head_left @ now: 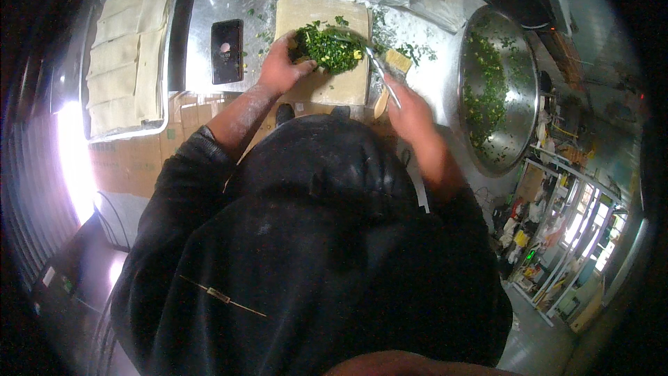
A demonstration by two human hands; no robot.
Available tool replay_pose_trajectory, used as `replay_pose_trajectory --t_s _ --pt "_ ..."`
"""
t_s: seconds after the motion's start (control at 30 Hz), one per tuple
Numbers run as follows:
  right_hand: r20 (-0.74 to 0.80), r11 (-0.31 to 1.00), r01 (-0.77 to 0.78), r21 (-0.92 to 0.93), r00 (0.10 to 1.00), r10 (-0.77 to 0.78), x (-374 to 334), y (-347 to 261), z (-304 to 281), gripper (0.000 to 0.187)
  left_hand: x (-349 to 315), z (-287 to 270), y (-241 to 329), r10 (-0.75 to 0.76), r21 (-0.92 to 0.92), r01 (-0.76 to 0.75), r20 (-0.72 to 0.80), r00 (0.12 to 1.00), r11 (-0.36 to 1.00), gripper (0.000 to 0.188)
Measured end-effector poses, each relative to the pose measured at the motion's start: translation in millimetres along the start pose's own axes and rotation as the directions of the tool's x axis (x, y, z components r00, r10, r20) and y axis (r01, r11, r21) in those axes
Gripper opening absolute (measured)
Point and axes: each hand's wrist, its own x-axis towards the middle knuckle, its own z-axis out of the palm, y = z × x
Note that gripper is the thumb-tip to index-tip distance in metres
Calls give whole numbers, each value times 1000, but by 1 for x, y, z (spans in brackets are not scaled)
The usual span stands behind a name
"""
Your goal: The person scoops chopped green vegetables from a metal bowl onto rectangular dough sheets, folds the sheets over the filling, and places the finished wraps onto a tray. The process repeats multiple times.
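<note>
Right hand (410,108) clamped on metal utensil (379,70); your left hand (284,66), thumb apart from fingers, cups chopped greens (330,49) on the dough sheet (341,90), atop the worktop (198,42). Greens look light, loose; dough probably soft, tearable: support its edges.

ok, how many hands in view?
2: the left hand cupped against the chopped greens on the dough sheet; the right hand to their right, gripping a metal utensil. No other hand shows.
</note>
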Motion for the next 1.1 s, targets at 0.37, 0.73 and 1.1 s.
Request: replay_pose_trajectory --t_s 0.37,0.73,1.1 --pt "116 921 8 390 992 -57 -38 15 -25 49 -17 -12 4 39 22 -38 -30 999 999 78" --pt "267 928 -42 370 962 -63 -25 2 -12 53 -24 -14 -16 64 154 -65 14 998 986 86" --pt "-78 943 191 272 981 -176 14 -9 17 58 -37 -18 -1 120 258 -111 -21 993 960 55"
